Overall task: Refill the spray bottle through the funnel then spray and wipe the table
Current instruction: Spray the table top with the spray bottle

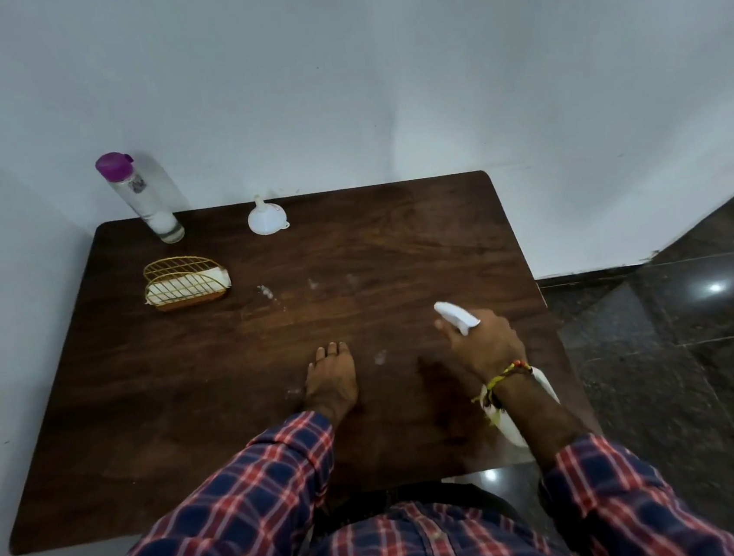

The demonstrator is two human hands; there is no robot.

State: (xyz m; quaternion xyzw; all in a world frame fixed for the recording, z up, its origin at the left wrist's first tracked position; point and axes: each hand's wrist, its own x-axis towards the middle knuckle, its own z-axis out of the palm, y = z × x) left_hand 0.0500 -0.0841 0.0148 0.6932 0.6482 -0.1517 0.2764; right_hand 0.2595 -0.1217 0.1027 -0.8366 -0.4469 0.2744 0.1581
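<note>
1. Right hand (487, 342), lower right of the frame, has its fingers wrapped around the white spray bottle (457, 316), nozzle pointing up-left over the bench (190, 423).
2. Left hand (331, 379) lies palm-down, fingers spread flat on dark wood.
3. White funnel (267, 217) sits inverted, top centre.
4. A few pale wet patches (267, 292) dot the wood.

Dark wooden table (353, 252) pushed into the corner against the white walls, grain running across it. At the far left stands a clear bottle (146, 201) with a purple cap, upright. Just right of it, the white funnel (266, 218) sits mouth-down, spout up. Nearer, a gold wire holder (185, 282) with white napkins inside. Pale wet patches (267, 292) dot the middle, and the left hand (331, 379) rests flat on the wood.
</note>
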